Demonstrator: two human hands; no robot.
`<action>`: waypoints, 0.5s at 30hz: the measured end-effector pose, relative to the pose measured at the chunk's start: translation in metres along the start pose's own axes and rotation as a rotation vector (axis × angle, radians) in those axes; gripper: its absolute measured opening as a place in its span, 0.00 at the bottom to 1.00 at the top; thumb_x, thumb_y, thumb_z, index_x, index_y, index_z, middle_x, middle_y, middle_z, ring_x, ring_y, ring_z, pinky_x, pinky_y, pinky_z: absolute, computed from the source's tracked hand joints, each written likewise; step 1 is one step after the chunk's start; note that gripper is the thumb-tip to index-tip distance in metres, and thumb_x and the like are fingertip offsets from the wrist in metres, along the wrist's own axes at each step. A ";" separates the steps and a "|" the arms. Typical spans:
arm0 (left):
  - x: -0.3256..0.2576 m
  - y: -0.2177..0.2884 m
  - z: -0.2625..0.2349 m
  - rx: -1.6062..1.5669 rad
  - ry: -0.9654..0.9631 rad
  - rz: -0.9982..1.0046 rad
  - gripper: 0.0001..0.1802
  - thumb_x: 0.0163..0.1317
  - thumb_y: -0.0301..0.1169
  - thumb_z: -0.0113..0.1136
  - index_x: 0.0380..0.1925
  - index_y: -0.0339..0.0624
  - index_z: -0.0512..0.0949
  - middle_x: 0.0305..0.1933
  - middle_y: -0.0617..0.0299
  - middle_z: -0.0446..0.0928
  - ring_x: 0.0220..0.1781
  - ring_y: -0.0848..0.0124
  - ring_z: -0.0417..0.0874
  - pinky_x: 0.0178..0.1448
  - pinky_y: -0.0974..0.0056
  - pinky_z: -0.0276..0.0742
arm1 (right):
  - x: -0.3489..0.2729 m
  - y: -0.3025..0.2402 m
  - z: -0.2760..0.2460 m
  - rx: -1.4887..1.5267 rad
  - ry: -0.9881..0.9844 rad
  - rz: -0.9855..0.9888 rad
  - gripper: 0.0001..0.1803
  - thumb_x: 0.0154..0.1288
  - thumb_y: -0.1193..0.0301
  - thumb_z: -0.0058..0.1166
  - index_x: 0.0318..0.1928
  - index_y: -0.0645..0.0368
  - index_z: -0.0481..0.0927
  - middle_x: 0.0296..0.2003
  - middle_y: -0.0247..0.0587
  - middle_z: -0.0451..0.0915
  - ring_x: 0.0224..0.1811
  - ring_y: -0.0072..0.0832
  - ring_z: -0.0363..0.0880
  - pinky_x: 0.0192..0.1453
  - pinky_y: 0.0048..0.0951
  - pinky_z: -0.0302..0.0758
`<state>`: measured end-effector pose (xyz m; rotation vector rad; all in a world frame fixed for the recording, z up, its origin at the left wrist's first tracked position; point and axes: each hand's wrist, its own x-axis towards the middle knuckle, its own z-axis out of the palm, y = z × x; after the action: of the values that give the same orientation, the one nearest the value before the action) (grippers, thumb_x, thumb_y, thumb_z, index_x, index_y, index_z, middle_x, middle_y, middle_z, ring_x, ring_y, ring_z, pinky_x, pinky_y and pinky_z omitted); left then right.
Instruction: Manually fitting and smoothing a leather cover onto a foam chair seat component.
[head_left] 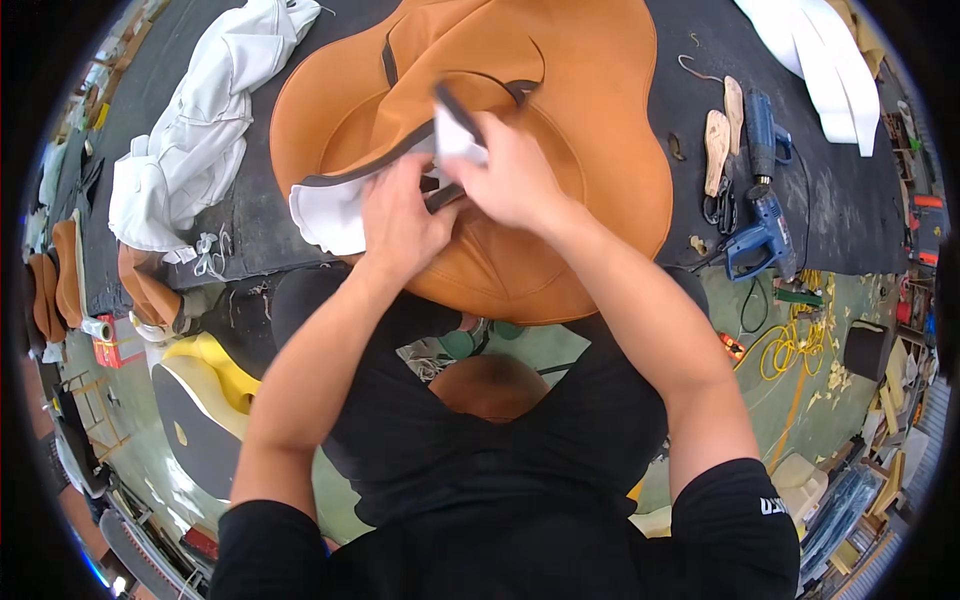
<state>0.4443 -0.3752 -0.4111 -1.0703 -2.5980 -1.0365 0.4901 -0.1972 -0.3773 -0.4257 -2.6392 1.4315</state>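
A tan leather-like upholstery cover (620, 130) lies over a rounded, seat-shaped piece in front of me, overhanging the near edge of the bench. Part of it is folded back, baring its white lining (328, 215) and a dark strip along the edge. My left hand (405, 218) has its fingers curled round that folded edge, near the middle of the piece. Just to its right, my right hand (508, 175) pinches a raised flap of the same edge, white inside and dark-rimmed. The flap's tip is blurred by motion. Fingertips of both hands are partly hidden.
Crumpled white covers (200, 125) lie on the left. To the right are two wooden-handled tools (716, 150), a blue heat gun (762, 135) and a blue corded power tool (765, 235). A yellow foam shell (215, 370) stands lower left; a yellow hose (790, 350) coils on the floor.
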 end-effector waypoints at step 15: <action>0.029 -0.004 0.011 -0.020 -0.511 -0.327 0.23 0.51 0.40 0.77 0.42 0.37 0.86 0.44 0.47 0.88 0.50 0.47 0.88 0.55 0.49 0.83 | 0.069 -0.022 0.018 -0.277 -0.438 -0.213 0.34 0.60 0.48 0.70 0.54 0.66 0.86 0.47 0.58 0.89 0.46 0.43 0.90 0.54 0.40 0.83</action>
<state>0.4215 -0.3539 -0.4108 -1.0488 -3.2656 -0.9456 0.4155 -0.2025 -0.3712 0.1714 -3.1219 1.2089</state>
